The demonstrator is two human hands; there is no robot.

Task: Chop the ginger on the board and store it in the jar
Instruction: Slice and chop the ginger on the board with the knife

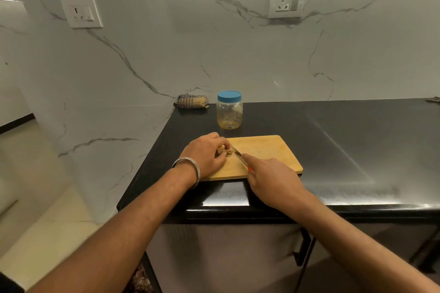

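Head view: ginger (223, 150) is pinned at the wooden board's (266, 152) left end under the curled left hand (204, 153), just left of the knife (239, 155) gripped by the right hand (269, 177), blade running near-to-far across the root, with the lidded jar (229, 113) beyond the board.

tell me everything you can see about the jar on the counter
The jar is a clear, rounded container that looks like plastic, with a blue screw-type lid closed on top. It stands upright on the black counter, just behind the far left corner of the wooden board, not touching it. A folded checked cloth lies to its left by the wall. Neither hand touches it. Its inside shows a yellowish tint; whether it holds anything is hard to tell.
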